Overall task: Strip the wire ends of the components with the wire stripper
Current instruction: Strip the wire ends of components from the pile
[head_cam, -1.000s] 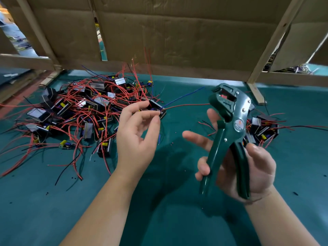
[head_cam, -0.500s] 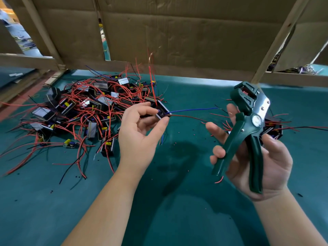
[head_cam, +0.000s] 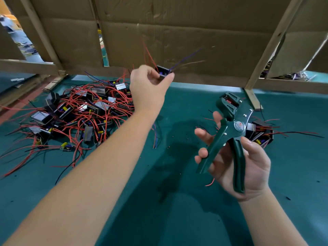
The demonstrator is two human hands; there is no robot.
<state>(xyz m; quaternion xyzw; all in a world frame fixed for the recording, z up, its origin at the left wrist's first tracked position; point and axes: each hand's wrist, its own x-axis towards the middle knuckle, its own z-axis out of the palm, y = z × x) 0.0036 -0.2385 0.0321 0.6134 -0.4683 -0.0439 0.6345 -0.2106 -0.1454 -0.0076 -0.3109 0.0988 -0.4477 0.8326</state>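
Head view: a single component [head_cam: 164, 72] is pinched in the left hand [head_cam: 149, 89], above and to the left of the wire stripper [head_cam: 229, 132], which is cradled in the right hand [head_cam: 248, 167] with the thumb curled over one handle and the handles spread. One blurred wire end is best singled out and fed squarely into the jaws before any squeeze. Bare green mat [head_cam: 159, 219] is left below the stripper; the tangled pile [head_cam: 79, 114] is kept to its left, the cardboard wall [head_cam: 177, 41] close behind.
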